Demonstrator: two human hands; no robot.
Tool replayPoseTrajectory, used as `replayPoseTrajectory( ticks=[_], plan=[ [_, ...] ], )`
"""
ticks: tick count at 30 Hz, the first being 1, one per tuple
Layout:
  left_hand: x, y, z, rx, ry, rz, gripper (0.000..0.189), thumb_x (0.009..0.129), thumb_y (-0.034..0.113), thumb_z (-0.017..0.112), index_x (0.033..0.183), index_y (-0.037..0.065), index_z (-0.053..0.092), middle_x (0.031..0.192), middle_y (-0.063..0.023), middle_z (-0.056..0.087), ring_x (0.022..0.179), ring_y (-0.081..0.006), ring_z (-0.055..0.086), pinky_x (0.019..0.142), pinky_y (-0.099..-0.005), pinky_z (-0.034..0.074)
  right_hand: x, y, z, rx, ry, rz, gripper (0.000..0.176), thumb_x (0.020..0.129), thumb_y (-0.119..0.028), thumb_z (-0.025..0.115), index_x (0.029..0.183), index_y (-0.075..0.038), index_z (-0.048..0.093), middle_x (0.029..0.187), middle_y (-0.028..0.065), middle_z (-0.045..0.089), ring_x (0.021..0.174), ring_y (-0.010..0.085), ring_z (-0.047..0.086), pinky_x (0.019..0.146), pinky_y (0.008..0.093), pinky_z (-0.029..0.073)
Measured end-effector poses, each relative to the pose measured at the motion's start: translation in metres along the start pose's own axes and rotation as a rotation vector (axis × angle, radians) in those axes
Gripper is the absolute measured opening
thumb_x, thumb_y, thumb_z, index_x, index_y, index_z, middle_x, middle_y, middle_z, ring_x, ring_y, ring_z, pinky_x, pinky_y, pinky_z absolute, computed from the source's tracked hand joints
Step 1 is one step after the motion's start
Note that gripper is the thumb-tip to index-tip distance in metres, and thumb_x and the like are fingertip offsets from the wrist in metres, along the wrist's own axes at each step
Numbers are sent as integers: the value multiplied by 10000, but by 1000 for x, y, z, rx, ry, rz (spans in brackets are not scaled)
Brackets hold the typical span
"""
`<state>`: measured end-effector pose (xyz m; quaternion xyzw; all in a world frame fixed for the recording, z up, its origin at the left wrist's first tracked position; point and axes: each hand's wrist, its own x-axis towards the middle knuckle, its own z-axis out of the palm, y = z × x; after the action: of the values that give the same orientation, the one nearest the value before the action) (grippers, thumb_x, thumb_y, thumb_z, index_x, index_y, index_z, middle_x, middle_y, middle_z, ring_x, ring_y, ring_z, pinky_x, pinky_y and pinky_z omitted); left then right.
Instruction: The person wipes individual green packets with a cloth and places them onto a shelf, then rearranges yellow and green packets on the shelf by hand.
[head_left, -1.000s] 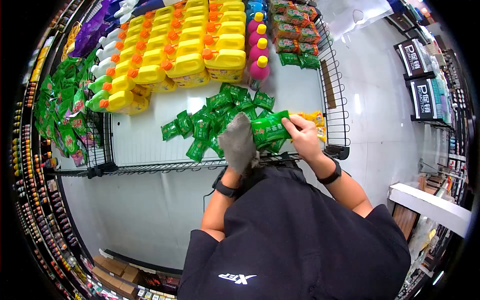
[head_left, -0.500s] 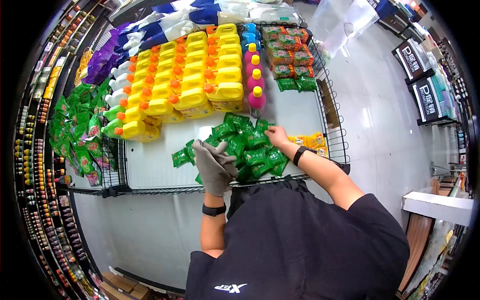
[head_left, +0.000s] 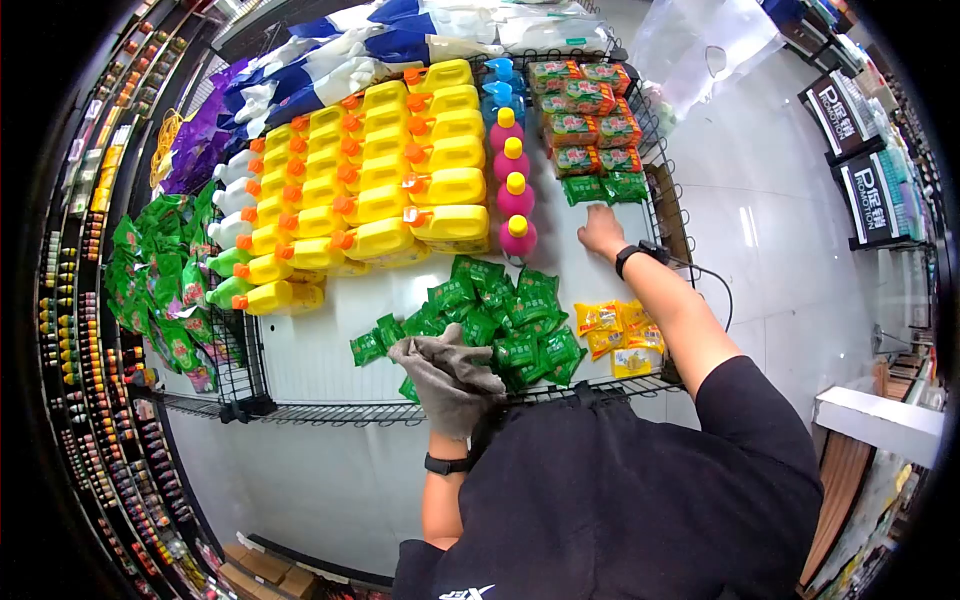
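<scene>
My left hand (head_left: 445, 385), covered in grey fabric, is closed around what looks like a grey glove (head_left: 440, 352); folds hide its fingers. It is at the front edge of a pile of green packets (head_left: 490, 315) on the white shelf (head_left: 345, 300). Bare, with its fingers curled, my right hand (head_left: 602, 234) hovers or rests just in front of two green packets (head_left: 585, 190) at the right; whether anything is inside it is hidden. Nearer the front right corner lie several yellow packets (head_left: 615, 328).
Rows of yellow jugs (head_left: 380, 170) fill the left and middle. Pink bottles (head_left: 516, 195) with yellow caps stand beside them. Stacked orange-and-green packs (head_left: 575, 130) sit at the back right. A black wire rim (head_left: 335, 413) borders the shelf; green bags (head_left: 160, 270) hang or lie left.
My right hand has left the green pile and moved right and away from me, toward the two green packets. My left hand has shifted slightly right and nearer me. The camera view has shifted.
</scene>
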<state>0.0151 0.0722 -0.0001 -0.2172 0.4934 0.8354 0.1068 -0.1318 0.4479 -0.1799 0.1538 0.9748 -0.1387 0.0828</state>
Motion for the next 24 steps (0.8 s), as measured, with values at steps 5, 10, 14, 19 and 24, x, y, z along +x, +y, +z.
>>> replayPoseTrajectory(
  ticks=[5,10,14,19,24],
  plan=[
    [3,29,33,61,-92,-18,362,941,340,560,994,94,299,713,-67,550,670,-145,583,743,-367,588,40,2,4,-35,98,-151,585,780,-133,593,1335,24,495,1409,209,496,1219,361,538,1042,432,446],
    [36,-16,-2,-133,-241,-83,231,1011,261,478,1007,97,315,796,-101,611,663,-169,599,657,-360,598,38,-29,-30,-361,-355,-109,577,803,-149,610,1355,-31,487,1470,172,459,1316,304,481,963,421,482],
    [22,8,36,-238,-183,-83,211,1060,323,326,988,126,342,812,-115,576,635,-195,576,467,-320,539,24,-7,0,-233,90,-211,555,753,-160,721,1266,-46,542,1342,123,529,1245,283,509,939,479,476],
    [18,5,26,-170,-190,-36,178,964,205,486,1060,79,405,928,-110,585,786,-196,587,654,-319,524,12,-2,2,-175,-108,-108,564,715,-168,752,1218,-31,534,1211,168,559,1180,342,546,952,475,497],
    [8,11,19,227,-232,278,323,868,86,646,1133,32,468,1043,-106,594,938,-197,598,841,-319,508,-42,-4,22,449,-110,270,609,728,-195,755,1262,-5,535,1082,187,637,921,323,652,798,423,545]
  ],
)
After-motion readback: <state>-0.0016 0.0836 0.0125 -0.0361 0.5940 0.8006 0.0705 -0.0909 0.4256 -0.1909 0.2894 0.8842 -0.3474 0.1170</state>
